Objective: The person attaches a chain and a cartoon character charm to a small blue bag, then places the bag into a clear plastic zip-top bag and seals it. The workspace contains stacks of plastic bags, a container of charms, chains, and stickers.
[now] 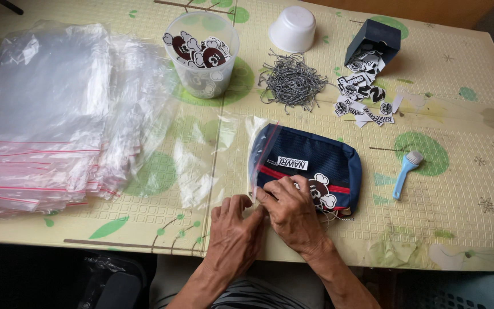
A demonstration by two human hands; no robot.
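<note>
**A:** Quick count of what's in front of you: one navy pouch with a red stripe, mostly inside one clear zip bag, lying near the front edge of the surface, a bit right of centre. One big stack of clear bags with red seal strips on your left, too many to count. Two tubs at the back: one clear plastic cup holding brown-and-white character tags, one white bowl upside down. One blue brush to the right of the pouch.

**B:** And your hands?

**A:** Both are at the bag's open edge, by the pouch's lower left corner. Your left hand has its fingers curled and close together, tips touching the plastic. Your right hand lies over the pouch's corner, fingers bent and pinched on the bag edge. The two hands touch each other.

**B:** Labels?

**A:** A white rectangular patch sits on the pouch's top left, and a brown-and-white character tag hangs at its lower middle, just beside your right knuckles. At the back right there's one dark blue box tipped on its side, with black-and-white stickers spilling out, round and rectangular ones. Between that and the cup is one tangle of grey string loops
</note>
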